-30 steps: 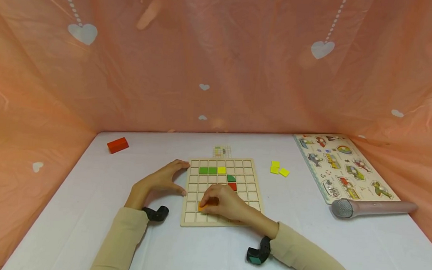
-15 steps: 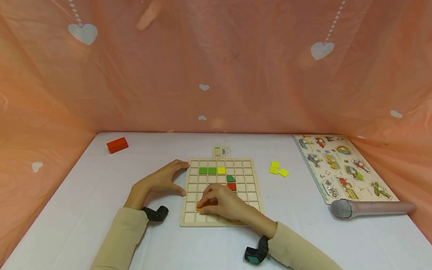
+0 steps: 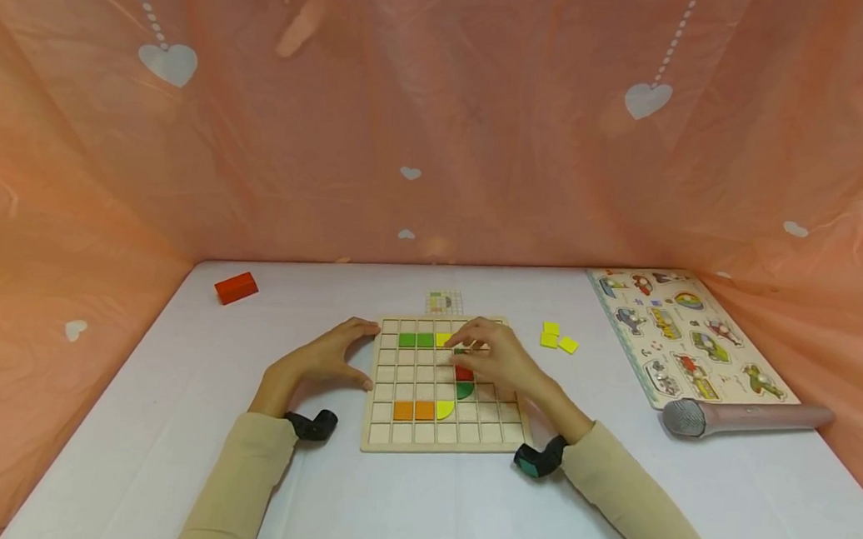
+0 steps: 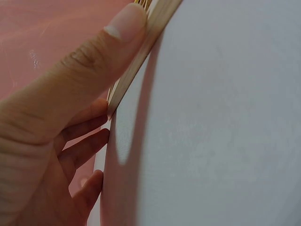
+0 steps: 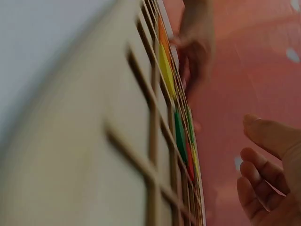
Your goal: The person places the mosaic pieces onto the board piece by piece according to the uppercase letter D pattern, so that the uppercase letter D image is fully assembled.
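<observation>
A wooden grid board [image 3: 381, 435] lies on the table before me. My left hand [image 3: 328, 352] is at its left side, thumb and fingers spread apart along the edge; in the left wrist view the thumb [image 4: 89, 61] rests against that wooden edge. Over the board's upper right my right hand [image 3: 499, 359] hovers, fingers loosely bent, and the right wrist view shows nothing between them. Beneath or beside it are a yellow square tile [image 3: 442, 339], a red tile [image 3: 463, 374] and a green rounded tile [image 3: 465, 390]. Two orange tiles [image 3: 414, 410] and a yellow rounded tile [image 3: 444, 408] sit lower down.
Two green tiles [image 3: 416, 340] sit in the board's upper left. Behind it lies a small pattern card [image 3: 444, 302]. Loose yellow tiles [image 3: 549, 340] are to the right, then a picture puzzle [image 3: 667, 340] and a microphone [image 3: 744, 415]. A red block [image 3: 236, 288] lies at far left.
My right hand has left the orange tiles at the board's lower left and moved up and right, uncovering them and the yellow rounded tile. The left hand stays at the edge.
</observation>
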A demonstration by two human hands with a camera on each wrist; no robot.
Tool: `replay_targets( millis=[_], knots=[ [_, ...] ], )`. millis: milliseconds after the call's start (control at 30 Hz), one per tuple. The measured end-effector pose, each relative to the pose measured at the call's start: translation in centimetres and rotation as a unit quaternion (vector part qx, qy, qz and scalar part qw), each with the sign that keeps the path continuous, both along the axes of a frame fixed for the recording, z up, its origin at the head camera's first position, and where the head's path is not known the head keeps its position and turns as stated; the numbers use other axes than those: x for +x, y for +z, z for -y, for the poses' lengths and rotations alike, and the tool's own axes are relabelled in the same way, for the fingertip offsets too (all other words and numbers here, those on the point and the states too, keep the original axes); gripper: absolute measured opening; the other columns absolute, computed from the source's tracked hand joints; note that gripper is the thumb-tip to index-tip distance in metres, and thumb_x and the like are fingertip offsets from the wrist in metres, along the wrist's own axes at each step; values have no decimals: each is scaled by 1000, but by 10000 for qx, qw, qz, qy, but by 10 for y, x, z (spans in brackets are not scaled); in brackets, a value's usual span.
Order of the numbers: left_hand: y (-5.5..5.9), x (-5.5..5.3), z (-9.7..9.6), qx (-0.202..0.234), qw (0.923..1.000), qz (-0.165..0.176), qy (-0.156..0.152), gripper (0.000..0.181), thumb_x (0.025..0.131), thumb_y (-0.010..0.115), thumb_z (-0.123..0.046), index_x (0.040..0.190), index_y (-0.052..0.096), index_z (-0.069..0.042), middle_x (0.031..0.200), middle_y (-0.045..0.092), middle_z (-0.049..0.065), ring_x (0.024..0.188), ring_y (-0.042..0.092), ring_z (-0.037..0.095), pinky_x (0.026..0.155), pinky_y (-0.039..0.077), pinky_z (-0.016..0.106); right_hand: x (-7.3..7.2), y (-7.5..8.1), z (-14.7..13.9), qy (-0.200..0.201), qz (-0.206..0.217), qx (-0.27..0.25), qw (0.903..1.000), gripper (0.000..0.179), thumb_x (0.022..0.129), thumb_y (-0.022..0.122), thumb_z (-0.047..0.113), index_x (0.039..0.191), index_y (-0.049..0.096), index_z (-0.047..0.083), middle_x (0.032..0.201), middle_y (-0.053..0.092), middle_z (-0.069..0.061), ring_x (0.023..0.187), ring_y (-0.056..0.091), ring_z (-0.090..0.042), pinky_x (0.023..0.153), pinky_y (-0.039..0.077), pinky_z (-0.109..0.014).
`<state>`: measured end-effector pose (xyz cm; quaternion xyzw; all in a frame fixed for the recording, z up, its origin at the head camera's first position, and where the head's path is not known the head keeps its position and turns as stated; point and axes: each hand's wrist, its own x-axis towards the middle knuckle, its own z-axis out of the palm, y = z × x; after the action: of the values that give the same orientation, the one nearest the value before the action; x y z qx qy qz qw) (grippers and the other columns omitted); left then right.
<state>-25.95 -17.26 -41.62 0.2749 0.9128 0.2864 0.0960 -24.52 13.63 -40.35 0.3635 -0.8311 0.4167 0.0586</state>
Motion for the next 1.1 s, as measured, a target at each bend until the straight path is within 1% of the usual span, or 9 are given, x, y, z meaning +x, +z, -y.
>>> replay_targets(
  millis=[100, 267, 433, 633, 800, 967, 1100],
  knots=[
    [0, 0, 0, -55, 10000, -13, 3, 94, 64, 84, -36, 139, 39, -1, 141, 38, 14, 132, 32, 30, 111, 25, 45, -12, 2, -23, -372, -89, -190, 9991, 21, 79, 73, 6, 99, 70, 2, 97, 64, -10, 85, 57, -26, 72, 54, -37],
    [1, 0, 0, -69, 10000, -41, -18, 94, 65, 84, -37, 139, 39, -1, 141, 38, 16, 132, 32, 31, 111, 26, 47, -27, 4, -60, -938, -243, -134, 9952, 23, 79, 72, 3, 102, 69, 1, 98, 64, -13, 87, 59, -30, 75, 53, -40],
    [2, 0, 0, -65, 10000, 27, 23, 94, 65, 84, -37, 140, 39, -3, 142, 37, 14, 133, 32, 30, 111, 25, 46, -36, -1, -88, -1323, -144, -12, 9911, 24, 81, 68, -2, 104, 67, -1, 101, 63, -17, 90, 59, -32, 78, 53, -43],
    [-1, 0, 0, -80, 10000, 10, -2, 93, 66, 83, -36, 140, 39, -3, 142, 38, 13, 132, 32, 30, 111, 26, 46, -42, -9, -109, -1694, 73, 151, 9854, 23, 83, 64, -4, 106, 67, -1, 106, 63, -18, 94, 58, -31, 82, 52, -45],
    [-1, 0, 1, -55, 10000, 15, -8, 92, 66, 83, -37, 140, 39, -3, 141, 38, 13, 131, 33, 30, 111, 26, 46, -45, -13, -122, -1899, 369, 392, 9803, 23, 84, 63, -3, 107, 67, -3, 108, 61, -21, 99, 57, -34, 85, 50, -47],
    [-1, -1, 1, -57, 10000, 14, -17, 92, 66, 84, -37, 140, 39, -4, 141, 38, 12, 132, 33, 29, 111, 26, 45, -46, -16, -131, -1888, 711, 561, 9778, 24, 85, 60, -3, 109, 65, -5, 109, 61, -23, 99, 57, -35, 86, 49, -47],
    [-1, 0, 1, -65, 10000, 30, 12, 93, 66, 83, -37, 140, 39, -5, 142, 37, 12, 132, 32, 29, 111, 25, 45, -48, -17, -135, -1834, 795, 687, 9774, 24, 86, 61, -2, 109, 65, -4, 108, 62, -22, 98, 58, -35, 85, 49, -44]
  ],
)
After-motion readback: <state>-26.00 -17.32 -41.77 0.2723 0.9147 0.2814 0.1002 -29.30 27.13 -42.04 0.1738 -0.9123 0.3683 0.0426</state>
